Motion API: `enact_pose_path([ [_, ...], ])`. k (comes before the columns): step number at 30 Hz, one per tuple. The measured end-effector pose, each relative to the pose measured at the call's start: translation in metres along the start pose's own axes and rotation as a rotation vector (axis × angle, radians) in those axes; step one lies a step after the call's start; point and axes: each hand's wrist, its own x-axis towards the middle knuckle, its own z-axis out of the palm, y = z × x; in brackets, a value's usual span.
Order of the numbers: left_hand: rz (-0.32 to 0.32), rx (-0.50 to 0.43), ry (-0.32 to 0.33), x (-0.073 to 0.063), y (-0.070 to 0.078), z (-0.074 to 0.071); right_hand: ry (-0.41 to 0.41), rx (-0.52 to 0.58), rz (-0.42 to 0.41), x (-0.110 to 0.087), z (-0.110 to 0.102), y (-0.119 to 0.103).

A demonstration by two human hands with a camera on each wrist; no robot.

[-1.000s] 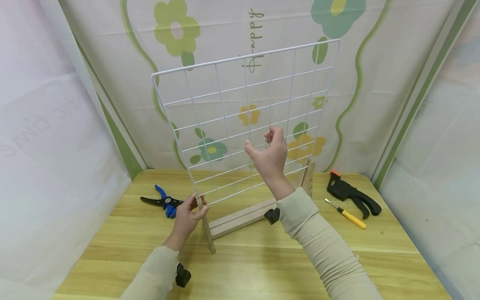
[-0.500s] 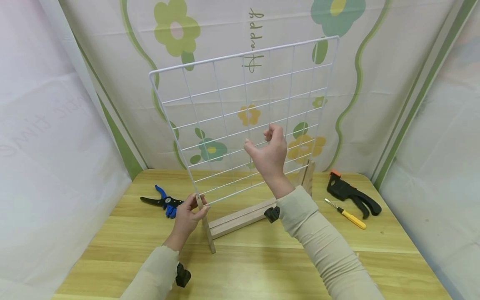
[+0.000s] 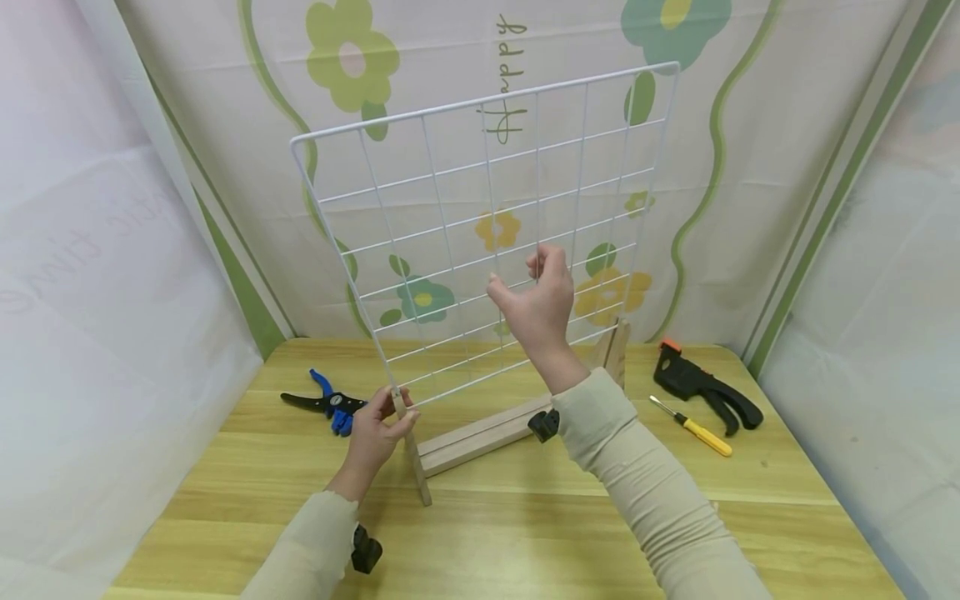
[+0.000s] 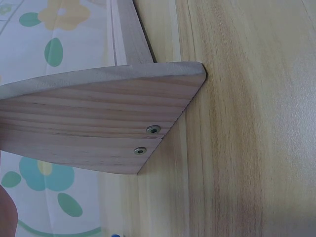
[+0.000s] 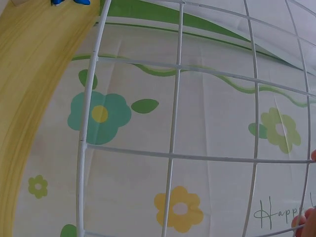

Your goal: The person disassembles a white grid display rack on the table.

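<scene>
A white wire grid panel (image 3: 461,171) stands above a wooden stand (image 3: 487,437), tilted in the head view. My right hand (image 3: 542,304) holds the panel near its middle, fingers curled at a vertical wire and the thumb apart from them. Only its fingertips (image 5: 298,222) show at the right wrist view's edge. My left hand (image 3: 378,425) pinches the upper end of the stand's left side piece (image 3: 416,471), by the panel's lower left corner. Two bolts show on this side piece (image 4: 103,118) in the left wrist view. The stand's grooved right side piece (image 3: 617,354) is near the panel's lower right corner.
Blue-and-black pliers (image 3: 330,402) lie left of the stand on the wooden table (image 3: 525,533). At the right are a yellow-handled screwdriver (image 3: 701,433) and a black clamp-like tool with an orange tip (image 3: 697,383). A flowered curtain (image 3: 450,50) hangs behind.
The panel's top edge has moved up a little in the head view, and my right hand has risen slightly with it. My left hand and the stand stay in place.
</scene>
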Motion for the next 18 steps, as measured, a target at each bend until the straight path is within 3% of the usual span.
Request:
enact_pose_path([
  [18, 0.001, -0.015, 0.010, -0.0023, -0.0007, 0.0006, -0.003, 0.003, -0.006, 0.0011, -0.0004, -0.0035],
])
